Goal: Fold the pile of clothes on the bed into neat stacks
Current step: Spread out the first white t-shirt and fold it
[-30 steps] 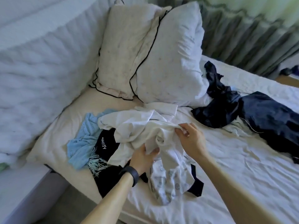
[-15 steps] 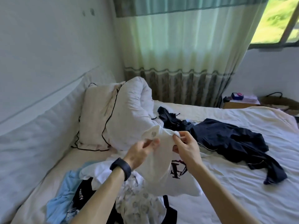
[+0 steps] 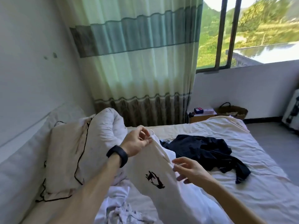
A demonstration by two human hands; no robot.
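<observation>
Bed (image 3: 242, 199) with pillows (image 3: 64, 156), dark garment (image 3: 202, 151), white clothes (image 3: 119, 207).

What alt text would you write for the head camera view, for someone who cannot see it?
A person's left hand pinches the top edge of a white cloth top with a black print, held up over a white-sheeted bed, while the right hand reaches toward its side with spread fingers. A crumpled dark navy garment lies behind on the bed.
</observation>
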